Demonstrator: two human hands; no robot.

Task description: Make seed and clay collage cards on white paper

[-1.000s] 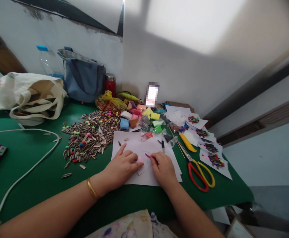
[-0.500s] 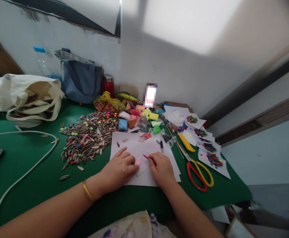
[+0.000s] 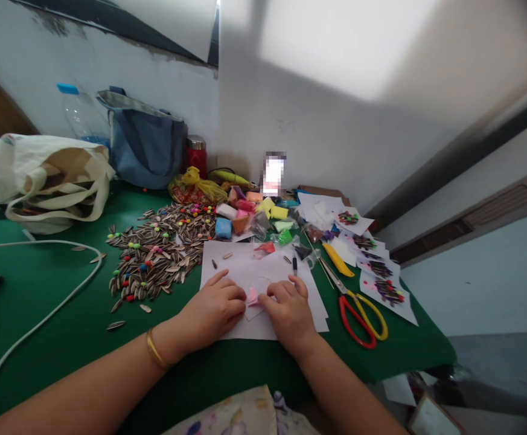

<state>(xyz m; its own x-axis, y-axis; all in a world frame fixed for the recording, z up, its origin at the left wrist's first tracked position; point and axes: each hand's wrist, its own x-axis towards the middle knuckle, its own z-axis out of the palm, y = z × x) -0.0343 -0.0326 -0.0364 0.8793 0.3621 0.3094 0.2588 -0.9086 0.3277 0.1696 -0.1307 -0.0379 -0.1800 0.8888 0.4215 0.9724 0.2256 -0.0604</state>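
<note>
A small pink piece, which looks like soft clay, lies on a small white piece of paper. My left hand rests at the left edge of that paper, fingers curled in against it and one finger raised. From the other side, the thumb and forefinger of my right hand press together at the pink piece, with other fingers lifted. Whatever lies right under those fingertips is hidden. Beneath both hands are white sheets. Two loose sunflower seeds and a black pen lie beyond the hands.
Left stands a heap of sunflower seeds with coloured bits. Clay packs lie behind the sheets. On the right are scissors, a yellow cutter and paper cards with seeds. Bags, a bottle and a white cable are left.
My right hand has moved slightly left, bringing its fingertips to the pink piece. The magenta strip it pinched no longer shows clearly. My left hand stays nearly in place.
</note>
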